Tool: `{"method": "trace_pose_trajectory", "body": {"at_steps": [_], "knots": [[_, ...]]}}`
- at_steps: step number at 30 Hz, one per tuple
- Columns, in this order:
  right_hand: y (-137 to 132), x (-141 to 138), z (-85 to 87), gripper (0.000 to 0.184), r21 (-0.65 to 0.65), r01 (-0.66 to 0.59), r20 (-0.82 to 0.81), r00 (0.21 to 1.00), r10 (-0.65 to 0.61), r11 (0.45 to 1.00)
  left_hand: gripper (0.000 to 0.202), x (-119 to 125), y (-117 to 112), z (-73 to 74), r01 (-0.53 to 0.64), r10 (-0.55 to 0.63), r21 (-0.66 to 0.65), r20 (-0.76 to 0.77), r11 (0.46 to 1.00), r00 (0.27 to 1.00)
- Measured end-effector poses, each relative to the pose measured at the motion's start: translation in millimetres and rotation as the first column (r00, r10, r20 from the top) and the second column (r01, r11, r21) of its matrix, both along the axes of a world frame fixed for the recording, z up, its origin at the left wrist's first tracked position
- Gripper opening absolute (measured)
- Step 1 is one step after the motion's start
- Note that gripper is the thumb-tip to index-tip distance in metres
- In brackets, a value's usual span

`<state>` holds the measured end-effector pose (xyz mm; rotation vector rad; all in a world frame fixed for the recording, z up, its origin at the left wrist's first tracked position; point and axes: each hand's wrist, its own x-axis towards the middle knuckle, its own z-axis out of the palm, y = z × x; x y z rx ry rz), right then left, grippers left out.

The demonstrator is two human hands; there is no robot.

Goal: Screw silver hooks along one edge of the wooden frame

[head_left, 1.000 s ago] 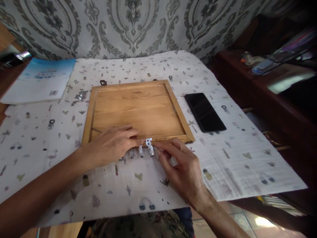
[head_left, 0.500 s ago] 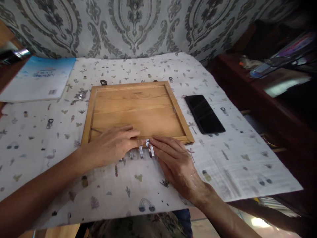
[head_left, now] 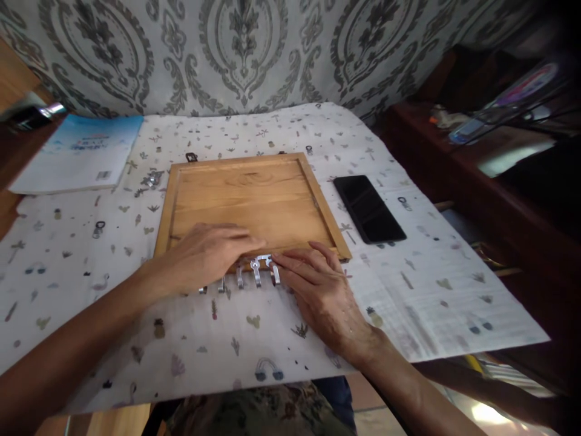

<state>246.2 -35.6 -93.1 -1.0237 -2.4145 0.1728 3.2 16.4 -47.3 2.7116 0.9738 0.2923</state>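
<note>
A wooden frame-like panel with a raised border lies flat on the table. Along its front edge runs a silvery metal hook rail, its several curved hooks hanging toward me. Fingers stretched forward, my left hand rests over the rail's left part and the front border; its thumb is hidden. My right hand holds the rail's right end against the border, fingertips on the metal and thumb out of sight below. A small heap of metal bits lies beyond the panel's left side.
A black phone lies right of the panel. At the back left is a blue-and-white book. The patterned tablecloth covers the table up to a grey patterned curtain or wall. Dark furniture stands to the right.
My left hand has drawn slightly left and up, uncovering more of the rail and its hooks. My right hand stays at the rail's right end, with one finger now raised. The view has shifted slightly.
</note>
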Motion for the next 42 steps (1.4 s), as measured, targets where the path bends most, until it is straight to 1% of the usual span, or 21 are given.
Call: {"method": "trace_pose_trajectory", "body": {"at_steps": [3, 5, 7, 8, 9, 11, 13, 15, 18, 20, 22, 24, 26, 27, 28, 29, 31, 34, 36, 38, 42], "knots": [[-0.2, 0.2, -2.1, 0.048, 0.013, 0.004, -0.008, 1.0, -0.004, 1.0, 0.036, -7.5, 3.2, 8.2, -0.116, 0.117, -0.013, 0.187, 0.993, 0.975], [-0.2, 0.4, -3.1, 0.044, 0.011, 0.003, -0.012, 1.0, -0.003, 1.0, 0.033, -13.1, 6.4, 16.0, -0.223, 0.235, -0.074, 0.325, 0.972, 0.916], [0.0, 0.6, -4.0, 0.043, 0.015, -0.002, -0.018, 1.0, 0.002, 1.0, 0.028, -18.6, 10.5, 23.5, -0.33, 0.346, -0.119, 0.466, 0.936, 0.814], [0.1, 0.6, -4.4, 0.043, 0.021, -0.003, -0.019, 1.0, 0.003, 1.0, 0.026, -21.4, 12.6, 26.4, -0.369, 0.382, -0.136, 0.533, 0.919, 0.755], [0.3, 0.6, -4.9, 0.044, 0.028, -0.003, -0.016, 1.0, 0.003, 1.0, 0.022, -24.0, 14.8, 28.3, -0.393, 0.402, -0.151, 0.592, 0.907, 0.698], [0.6, 0.1, -5.4, 0.046, 0.035, 0.004, -0.006, 1.0, -0.004, 0.999, 0.017, -28.9, 18.8, 29.3, -0.399, 0.411, -0.185, 0.677, 0.898, 0.61], [1.0, -0.7, -5.3, 0.047, 0.035, 0.009, 0.002, 1.0, -0.009, 0.999, 0.015, -32.4, 22.0, 26.7, -0.386, 0.423, -0.229, 0.715, 0.894, 0.556], [1.6, -1.4, -4.5, 0.047, 0.038, 0.005, 0.001, 1.0, -0.005, 0.999, 0.015, -35.0, 24.6, 22.6, -0.371, 0.446, -0.277, 0.727, 0.886, 0.523], [2.8, -1.4, -3.0, 0.048, 0.065, -0.011, -0.02, 1.0, 0.012, 0.998, 0.018, -41.4, 29.3, 20.0, -0.356, 0.509, -0.374, 0.728, 0.856, 0.459], [3.8, -0.9, -3.0, 0.052, 0.08, -0.011, -0.033, 0.999, 0.014, 0.997, 0.021, -51.4, 34.0, 24.4, -0.355, 0.545, -0.424, 0.741, 0.833, 0.393], [4.9, -0.8, -5.1, 0.054, 0.09, -0.016, -0.038, 0.999, 0.019, 0.996, 0.022, -66.9, 39.4, 33.7, -0.38, 0.556, -0.434, 0.767, 0.817, 0.319], [5.9, -1.4, -9.6, 0.05, 0.119, -0.018, -0.061, 0.998, 0.025, 0.993, 0.025, -85.5, 44.4, 43.8, -0.44, 0.576, -0.433, 0.771, 0.787, 0.271], [6.6, -2.5, -15.2, 0.049, 0.127, 0.022, -0.104, 0.995, -0.009, 0.992, 0.029, -104.1, 49.4, 48.4, -0.55, 0.661, -0.439, 0.684, 0.711, 0.308], [6.8, -2.8, -17.9, 0.049, 0.133, 0.034, -0.123, 0.992, -0.017, 0.991, 0.03, -112.6, 52.1, 47.2, -0.614, 0.72, -0.433, 0.599, 0.66, 0.351], [7.1, -3.0, -20.3, 0.048, 0.142, 0.038, -0.14, 0.99, -0.018, 0.989, 0.03, -120.5, 55.1, 43.5, -0.689, 0.781, -0.399, 0.469, 0.604, 0.413], [7.3, -2.8, -22.3, 0.049, 0.145, 0.033, -0.134, 0.991, -0.013, 0.989, 0.028, -127.5, 58.3, 37.6, -0.726, 0.808, -0.377, 0.4, 0.575, 0.433], [7.9, -2.0, -25.1, 0.05, 0.168, 0.026, -0.116, 0.993, -0.007, 0.986, 0.021, -139.7, 65.0, 21.9, -0.777, 0.84, -0.335, 0.316, 0.533, 0.44], [9.1, -0.3, -27.4, 0.051, 0.197, 0.025, -0.092, 0.996, -0.007, 0.98, 0.012, -153.8, 73.0, 0.5, -0.86, 0.89, -0.235, 0.183, 0.452, 0.418], [10.0, 0.7, -28.6, 0.051, 0.205, 0.034, -0.096, 0.995, -0.015, 0.978, 0.014, -160.9, 75.5, -6.9, -0.895, 0.909, -0.166, 0.114, 0.415, 0.4], [10.8, 1.8, -29.9, 0.051, 0.216, 0.018, -0.094, 0.996, 0.002, 0.976, 0.022, -166.3, 76.1, -9.6, -0.913, 0.919, -0.11, 0.063, 0.393, 0.389], [11.7, 3.9, -31.2, 0.052, 0.211, 0.001, -0.083, 0.996, 0.017, 0.977, 0.029, -172.0, 75.2, -11.9, -0.92, 0.92, -0.048, -0.018, 0.389, 0.391]]}}
